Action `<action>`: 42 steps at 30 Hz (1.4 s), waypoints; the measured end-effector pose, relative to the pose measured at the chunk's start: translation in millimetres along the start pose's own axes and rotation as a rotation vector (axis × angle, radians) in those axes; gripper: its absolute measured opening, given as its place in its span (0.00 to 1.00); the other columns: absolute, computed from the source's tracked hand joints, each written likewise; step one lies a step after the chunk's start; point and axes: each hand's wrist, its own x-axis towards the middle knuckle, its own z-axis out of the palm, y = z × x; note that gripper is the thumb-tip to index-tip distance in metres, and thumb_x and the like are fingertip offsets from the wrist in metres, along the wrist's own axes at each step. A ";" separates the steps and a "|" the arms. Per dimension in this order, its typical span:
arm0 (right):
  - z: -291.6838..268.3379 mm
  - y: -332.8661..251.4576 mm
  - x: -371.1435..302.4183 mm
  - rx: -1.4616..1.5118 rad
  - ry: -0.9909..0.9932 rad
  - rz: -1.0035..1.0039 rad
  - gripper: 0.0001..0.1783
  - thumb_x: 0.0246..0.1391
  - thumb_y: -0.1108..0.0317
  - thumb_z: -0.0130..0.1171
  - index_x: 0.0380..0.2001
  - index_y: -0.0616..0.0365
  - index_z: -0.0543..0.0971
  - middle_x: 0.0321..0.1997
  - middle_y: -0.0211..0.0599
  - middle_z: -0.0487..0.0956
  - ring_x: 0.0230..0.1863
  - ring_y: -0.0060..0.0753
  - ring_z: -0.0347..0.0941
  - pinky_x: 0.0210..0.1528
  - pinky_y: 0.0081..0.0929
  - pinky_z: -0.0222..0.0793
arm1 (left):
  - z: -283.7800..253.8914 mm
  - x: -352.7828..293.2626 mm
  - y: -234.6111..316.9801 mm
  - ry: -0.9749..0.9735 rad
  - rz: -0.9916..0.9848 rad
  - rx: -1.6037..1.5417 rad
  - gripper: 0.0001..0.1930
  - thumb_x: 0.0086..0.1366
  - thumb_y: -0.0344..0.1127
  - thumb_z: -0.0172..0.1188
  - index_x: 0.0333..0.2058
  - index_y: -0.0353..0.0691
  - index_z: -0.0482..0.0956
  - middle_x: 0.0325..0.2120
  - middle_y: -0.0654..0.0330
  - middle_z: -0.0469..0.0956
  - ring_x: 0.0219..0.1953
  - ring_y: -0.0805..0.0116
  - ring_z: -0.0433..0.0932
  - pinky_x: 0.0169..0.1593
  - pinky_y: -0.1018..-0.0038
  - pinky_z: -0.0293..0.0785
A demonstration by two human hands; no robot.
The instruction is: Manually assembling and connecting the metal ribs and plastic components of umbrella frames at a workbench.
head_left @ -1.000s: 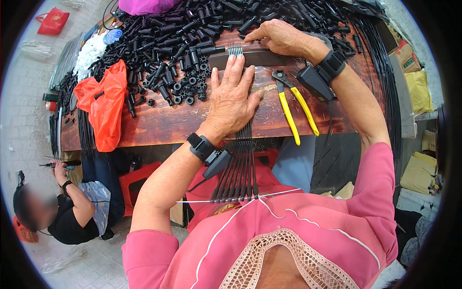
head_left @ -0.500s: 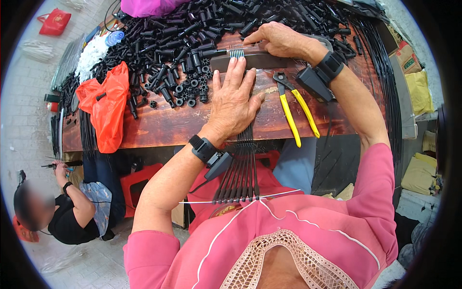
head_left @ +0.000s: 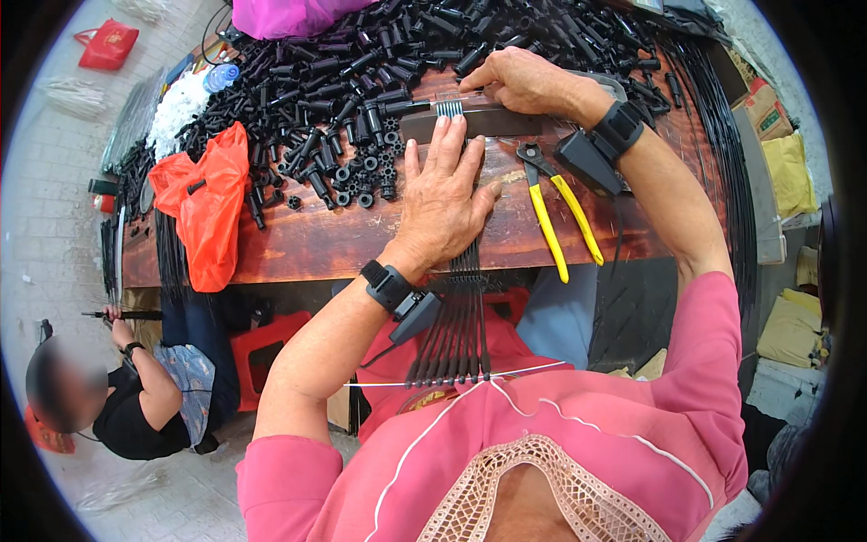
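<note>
My left hand (head_left: pixel 437 210) lies flat with its fingers stretched out and spread, over a row of thin black rods (head_left: pixel 461 325). Its fingertips touch the rods' pale, metallic-looking ends (head_left: pixel 449 107) on a dark bar-shaped block (head_left: pixel 515 121). Just beyond, my right hand (head_left: pixel 535 81) rests at the block's far side, index finger pointing left toward those ends and the other fingers curled under; anything in them is hidden. Toward my lap the rods fan out to knobbed ends, with a thin white rod (head_left: pixel 533 368) lying across them. Yellow-handled cutting pliers (head_left: pixel 562 212) lie right of my left hand.
Black tubular parts (head_left: pixel 361 81) heap across the table's far side, with small black rings (head_left: pixel 361 176) nearer. An orange plastic bag (head_left: pixel 208 203) hangs at the left edge. Long black rods (head_left: pixel 722 163) line the right edge. A co-worker (head_left: pixel 144 388) sits at the left.
The view has shifted slightly, so the table things sit a little lower and to the right. Both hands keep nearly the same pose. The co-worker's hand has moved slightly.
</note>
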 end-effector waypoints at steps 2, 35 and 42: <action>2.0 4.0 0.0 0.007 0.014 -0.020 0.23 0.42 0.80 0.53 0.45 0.57 0.82 0.34 0.55 0.81 0.37 0.52 0.80 0.43 0.38 0.74 | 0.3 0.0 0.9 0.002 0.005 0.003 0.31 0.62 0.49 0.59 0.59 0.38 0.68 0.66 0.46 0.56 0.71 0.50 0.49 0.68 0.46 0.43; 18.9 5.0 15.7 -0.016 0.402 -0.069 0.18 0.42 0.73 0.55 0.39 0.62 0.82 0.31 0.51 0.82 0.32 0.54 0.79 0.39 0.39 0.76 | -0.4 1.9 3.5 0.022 0.017 -0.014 0.28 0.63 0.47 0.58 0.59 0.44 0.70 0.67 0.46 0.55 0.71 0.49 0.49 0.68 0.47 0.41; -30.3 -67.8 -73.3 0.640 -0.291 -0.094 0.19 0.40 0.67 0.67 0.40 0.58 0.83 0.30 0.35 0.81 0.30 0.26 0.76 0.31 0.26 0.72 | 1.7 -3.7 -3.8 0.061 0.042 0.000 0.27 0.61 0.45 0.59 0.58 0.45 0.71 0.67 0.47 0.55 0.70 0.50 0.51 0.67 0.42 0.44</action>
